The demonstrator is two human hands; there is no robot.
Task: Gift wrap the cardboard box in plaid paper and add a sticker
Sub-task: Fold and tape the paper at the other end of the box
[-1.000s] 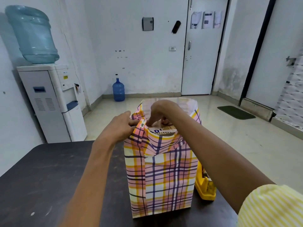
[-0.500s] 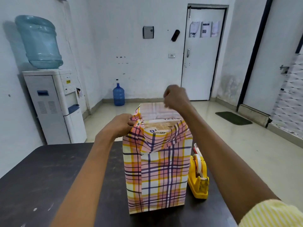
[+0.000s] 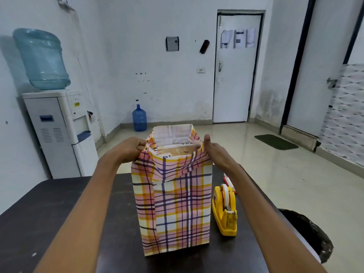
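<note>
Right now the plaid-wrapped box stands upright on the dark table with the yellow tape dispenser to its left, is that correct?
Not quite: the head view shows the yellow tape dispenser to the right of the plaid-wrapped box, not its left. The box does stand upright on the dark table.

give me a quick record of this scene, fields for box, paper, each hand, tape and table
box: cardboard box stands upright, only its top showing
paper: plaid paper wraps all visible sides; top end open, far flap standing up
left hand: left hand pinches the paper's top left corner
right hand: right hand open, pressing the paper's top right edge
tape: yellow tape dispenser beside the box, to its right
table: dark table
</note>
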